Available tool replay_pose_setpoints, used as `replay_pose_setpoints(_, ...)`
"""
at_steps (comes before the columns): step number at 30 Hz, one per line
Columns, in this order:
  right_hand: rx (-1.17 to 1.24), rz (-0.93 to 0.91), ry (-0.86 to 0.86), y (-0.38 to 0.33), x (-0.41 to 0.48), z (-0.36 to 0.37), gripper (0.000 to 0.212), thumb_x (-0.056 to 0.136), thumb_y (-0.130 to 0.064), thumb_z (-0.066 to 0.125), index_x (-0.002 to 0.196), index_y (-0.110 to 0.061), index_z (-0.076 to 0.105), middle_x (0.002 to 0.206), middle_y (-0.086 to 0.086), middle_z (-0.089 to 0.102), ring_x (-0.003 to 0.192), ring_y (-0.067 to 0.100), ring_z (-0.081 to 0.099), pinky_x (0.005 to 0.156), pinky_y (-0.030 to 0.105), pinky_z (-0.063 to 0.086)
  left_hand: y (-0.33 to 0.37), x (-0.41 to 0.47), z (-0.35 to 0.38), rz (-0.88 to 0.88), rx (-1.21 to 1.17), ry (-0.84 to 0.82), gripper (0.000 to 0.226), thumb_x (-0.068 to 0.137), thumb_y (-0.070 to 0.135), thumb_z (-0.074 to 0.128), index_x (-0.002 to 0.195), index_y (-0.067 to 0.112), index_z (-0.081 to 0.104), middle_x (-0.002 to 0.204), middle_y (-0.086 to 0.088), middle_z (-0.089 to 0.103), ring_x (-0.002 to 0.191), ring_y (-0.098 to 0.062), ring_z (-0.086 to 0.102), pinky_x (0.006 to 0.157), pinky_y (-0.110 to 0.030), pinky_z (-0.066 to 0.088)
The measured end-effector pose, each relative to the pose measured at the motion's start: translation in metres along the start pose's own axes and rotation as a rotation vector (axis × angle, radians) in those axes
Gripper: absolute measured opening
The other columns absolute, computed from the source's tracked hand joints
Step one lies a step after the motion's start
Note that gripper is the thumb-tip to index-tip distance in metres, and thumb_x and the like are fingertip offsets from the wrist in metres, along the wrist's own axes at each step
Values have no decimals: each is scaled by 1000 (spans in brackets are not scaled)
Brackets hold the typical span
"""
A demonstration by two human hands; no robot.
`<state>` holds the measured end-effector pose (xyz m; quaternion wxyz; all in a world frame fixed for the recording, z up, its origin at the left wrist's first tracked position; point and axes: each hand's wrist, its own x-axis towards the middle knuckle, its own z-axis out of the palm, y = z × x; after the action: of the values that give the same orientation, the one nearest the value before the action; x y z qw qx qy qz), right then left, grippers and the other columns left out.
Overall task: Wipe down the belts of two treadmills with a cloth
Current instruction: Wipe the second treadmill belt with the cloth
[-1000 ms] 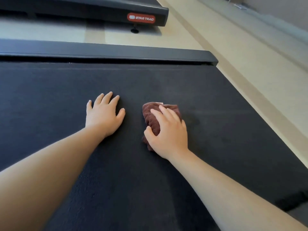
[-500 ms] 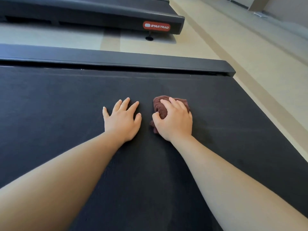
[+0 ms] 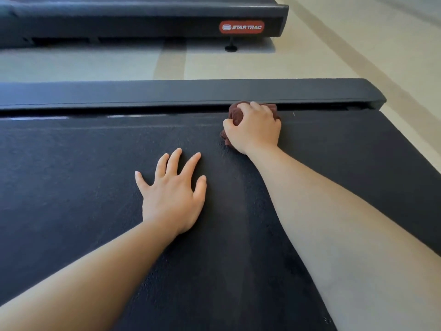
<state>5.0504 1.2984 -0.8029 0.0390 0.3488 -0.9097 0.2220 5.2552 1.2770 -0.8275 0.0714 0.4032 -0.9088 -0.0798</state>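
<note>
A black treadmill belt fills most of the view. My right hand grips a bunched dark red cloth at the belt's far edge, right against the dark side rail. Most of the cloth is hidden under the hand. My left hand lies flat on the belt with fingers spread, nearer to me and to the left of the right hand. A faint streak runs on the belt between my two arms.
A second treadmill with a red STAR TRAC badge stands beyond a strip of pale floor. More pale floor lies to the right of the belt's end.
My right hand has pushed the cloth away from me, from the middle of the belt up to the far side rail. My left hand has stayed flat on the belt.
</note>
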Motion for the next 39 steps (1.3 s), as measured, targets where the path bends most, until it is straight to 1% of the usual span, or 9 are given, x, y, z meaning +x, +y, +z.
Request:
replay_pose_setpoints(4,-21,-62,-19,3,-27,-10,55,82,-53,42,127,-25,53,131,-2,51,124,23,40,102,48,33,-1,5,-2,5,-1,-5,52,91,55,17,143,46,15,156,6,9,143,-15,0,108,-64,0)
replay_pose_setpoints(8,-14,-64,-5,15,-90,-28,56,82,-53,43,132,-29,49,141,-4,46,131,21,37,107,50,30,-1,6,-2,10,-11,-8,51,93,53,20,143,43,18,156,3,12,143,-18,2,107,-66,-1)
replay_pose_setpoints(11,-12,-40,2,22,-148,-46,56,83,-52,43,134,-30,48,147,-3,41,136,20,33,110,51,27,0,1,-7,37,-37,-12,52,94,49,22,145,37,21,157,-1,13,144,-21,4,109,-64,0)
replay_pose_setpoints(16,-21,15,-30,34,-244,-79,57,82,-52,40,135,-33,47,150,-7,36,138,15,28,112,49,25,0,-37,-11,138,-63,-35,54,95,43,24,146,26,24,157,-4,15,144,-24,6,114,-52,4)
replay_pose_setpoints(22,-43,40,-42,36,-317,-101,58,80,-52,38,135,-35,46,150,-10,35,140,12,26,113,48,22,13,-87,-14,284,-42,-63,59,94,47,28,147,22,22,157,-3,14,144,-26,5,114,-51,5)
replay_pose_setpoints(28,-38,65,9,34,-296,-95,57,77,-52,41,130,-37,53,147,-10,41,137,13,30,111,48,26,14,-98,-13,308,-13,-64,63,92,53,27,148,25,18,158,-2,11,144,-24,4,115,-49,5)
replay_pose_setpoints(31,-22,39,8,35,-255,-85,57,77,-52,40,130,-36,53,146,-9,42,137,15,31,111,48,27,14,-97,-12,297,-33,-33,61,91,53,28,146,28,23,157,1,16,144,-22,8,116,-48,7)
replay_pose_setpoints(34,-7,-11,-1,36,-202,-71,52,81,-50,46,130,-34,53,146,-6,43,136,17,32,110,47,28,14,-94,-11,278,-54,8,58,89,53,30,143,32,30,154,4,23,142,-19,13,114,-47,11)
replay_pose_setpoints(39,6,-36,-11,40,-128,-52,51,82,-49,48,130,-32,54,144,-5,44,134,20,35,108,47,30,13,-90,-10,258,-56,9,57,87,55,29,141,37,30,151,7,24,140,-15,14,114,-45,10)
